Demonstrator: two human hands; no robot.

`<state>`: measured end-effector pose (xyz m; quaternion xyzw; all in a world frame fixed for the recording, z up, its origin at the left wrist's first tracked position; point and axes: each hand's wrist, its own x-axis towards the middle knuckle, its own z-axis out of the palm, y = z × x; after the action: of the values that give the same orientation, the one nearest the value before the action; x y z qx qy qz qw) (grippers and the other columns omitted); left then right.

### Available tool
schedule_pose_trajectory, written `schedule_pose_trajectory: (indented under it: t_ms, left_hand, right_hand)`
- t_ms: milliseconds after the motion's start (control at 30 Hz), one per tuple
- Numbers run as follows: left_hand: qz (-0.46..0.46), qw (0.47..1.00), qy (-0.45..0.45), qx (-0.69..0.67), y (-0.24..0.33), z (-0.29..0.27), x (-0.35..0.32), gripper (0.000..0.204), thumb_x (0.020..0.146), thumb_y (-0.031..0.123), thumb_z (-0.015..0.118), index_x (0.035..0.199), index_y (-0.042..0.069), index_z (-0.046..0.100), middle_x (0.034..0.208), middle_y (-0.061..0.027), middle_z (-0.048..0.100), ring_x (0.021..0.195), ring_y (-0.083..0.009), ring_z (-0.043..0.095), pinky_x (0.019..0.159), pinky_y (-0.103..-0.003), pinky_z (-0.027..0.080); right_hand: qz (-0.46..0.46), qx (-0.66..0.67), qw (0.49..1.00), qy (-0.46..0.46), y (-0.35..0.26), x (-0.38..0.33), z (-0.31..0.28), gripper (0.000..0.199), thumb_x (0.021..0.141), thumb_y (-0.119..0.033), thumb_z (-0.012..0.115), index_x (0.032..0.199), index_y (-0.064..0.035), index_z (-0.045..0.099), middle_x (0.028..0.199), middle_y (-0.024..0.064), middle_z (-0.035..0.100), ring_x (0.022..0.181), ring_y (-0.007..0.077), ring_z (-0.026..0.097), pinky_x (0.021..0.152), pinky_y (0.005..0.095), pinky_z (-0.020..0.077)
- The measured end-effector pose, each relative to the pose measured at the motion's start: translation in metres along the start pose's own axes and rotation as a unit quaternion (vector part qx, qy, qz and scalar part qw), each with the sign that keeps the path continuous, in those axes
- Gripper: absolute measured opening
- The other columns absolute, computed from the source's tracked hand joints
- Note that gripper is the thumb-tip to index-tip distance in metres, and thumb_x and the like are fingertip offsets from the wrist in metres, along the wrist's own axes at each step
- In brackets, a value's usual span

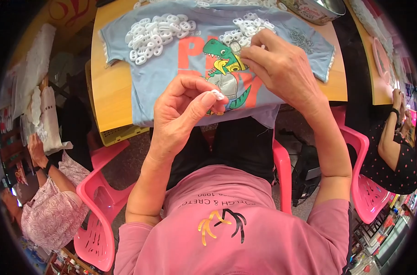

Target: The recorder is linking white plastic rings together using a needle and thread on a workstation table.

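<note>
A light blue T-shirt (155,91) with a green dinosaur print is spread over the wooden table. On it are two heaps of small white oval plastic pieces with holes, a left heap (157,35) and a right heap (245,31). My left hand (178,107) is closed, pinching one small white plastic piece (217,95) between thumb and fingers above the shirt's near part. My right hand (286,68) hovers by the near side of the right heap, thumb and fingers drawn together. Whatever is between those fingertips is too small or hidden.
More white pieces (217,2) lie along the far edge. A tin (314,10) stands at the far right, near a dark grey cluster (302,40) on the shirt. Pink chairs (98,215) flank me. People sit at left (57,201) and right (392,156).
</note>
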<state>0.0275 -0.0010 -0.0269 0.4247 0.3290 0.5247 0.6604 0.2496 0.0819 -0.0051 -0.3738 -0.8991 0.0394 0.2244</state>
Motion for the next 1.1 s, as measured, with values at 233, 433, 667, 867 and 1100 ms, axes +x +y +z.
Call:
schedule_pose_trajectory:
  t_ms: [233, 433, 667, 867, 1100]
  left_hand:
    - [-0.001, 1.0, -0.003, 0.013, -0.001, 0.003, -0.001, 0.012, 0.093, 0.006, 0.061, 0.102, -0.001, 0.057, 0.095, -0.0082, 0.064, 0.088, -0.0127, 0.062, 0.079, -0.027, 0.051]
    - [0.07, 0.944, -0.129, 0.296, 0.004, 0.015, 0.013, 0.01, 0.087, -0.004, 0.062, 0.096, -0.001, 0.059, 0.096, -0.0107, 0.064, 0.091, -0.0164, 0.059, 0.081, -0.029, 0.047]
    - [-0.036, 0.972, -0.101, 0.211, 0.004, 0.049, 0.036, 0.01, 0.09, -0.002, 0.06, 0.1, -0.003, 0.056, 0.096, -0.0119, 0.065, 0.092, -0.0172, 0.063, 0.083, -0.03, 0.049]
    - [-0.027, 0.981, -0.108, 0.161, -0.017, 0.082, 0.07, 0.009, 0.091, 0.001, 0.061, 0.1, -0.002, 0.058, 0.091, -0.0069, 0.065, 0.082, -0.0126, 0.061, 0.075, -0.026, 0.047]
    - [-0.044, 0.983, -0.128, 0.12, -0.04, 0.11, 0.097, 0.007, 0.092, 0.004, 0.062, 0.094, -0.001, 0.06, 0.085, -0.0028, 0.065, 0.076, -0.006, 0.06, 0.065, -0.02, 0.045]
  right_hand:
    - [0.006, 0.016, 1.0, -0.018, -0.001, -0.023, -0.015, 0.018, 0.079, -0.007, 0.068, 0.097, -0.0054, 0.067, 0.097, 0.0081, 0.06, 0.076, 0.0247, 0.059, 0.066, 0.0341, 0.0487]
    - [0.015, -0.01, 1.0, -0.023, 0.017, -0.049, -0.036, 0.022, 0.076, -0.002, 0.069, 0.097, -0.004, 0.067, 0.095, 0.008, 0.06, 0.079, 0.0265, 0.058, 0.07, 0.037, 0.0481]
    - [0.039, 0.007, 0.999, 0.001, 0.062, -0.084, -0.064, 0.02, 0.076, -0.001, 0.07, 0.095, -0.0028, 0.067, 0.09, 0.0091, 0.062, 0.078, 0.0278, 0.059, 0.07, 0.0377, 0.0478]
    - [0.12, -0.027, 0.985, 0.12, 0.095, -0.097, -0.073, 0.015, 0.079, 0.001, 0.069, 0.094, -0.0004, 0.067, 0.085, 0.0114, 0.064, 0.072, 0.0262, 0.062, 0.064, 0.0336, 0.0498]
    - [0.17, 0.009, 0.98, 0.107, 0.119, -0.076, -0.064, 0.011, 0.082, -0.003, 0.069, 0.092, -0.0034, 0.068, 0.09, 0.0097, 0.063, 0.075, 0.0246, 0.063, 0.064, 0.0329, 0.0493]
